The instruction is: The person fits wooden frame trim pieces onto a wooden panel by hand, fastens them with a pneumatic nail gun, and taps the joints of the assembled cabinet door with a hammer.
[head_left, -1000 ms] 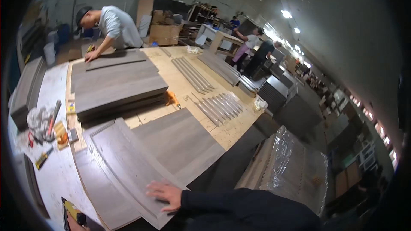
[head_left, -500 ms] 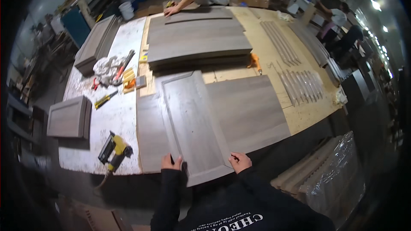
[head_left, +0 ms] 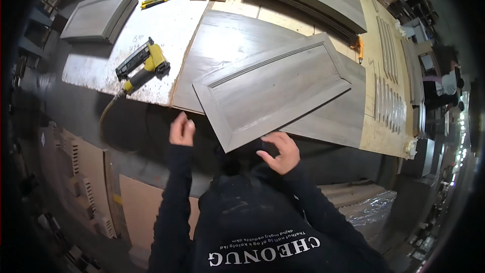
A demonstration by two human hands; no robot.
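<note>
- Framed panel [head_left: 273,91] lies aslant over the bench edge [head_left: 323,136], at 12 o'clock from the right hand [head_left: 287,154], the nearer one; its long axis runs 8 to 2.
- Right thumb and fingers part wide at its edge; contact I can't tell.
- Left hand [head_left: 182,130] empty, loosely spread.
- Half a second ago it pointed about 11, both hands at its near end.

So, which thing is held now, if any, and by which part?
Nothing appears held: left hand empty; right hand open by the framed panel, contact unclear.
</note>
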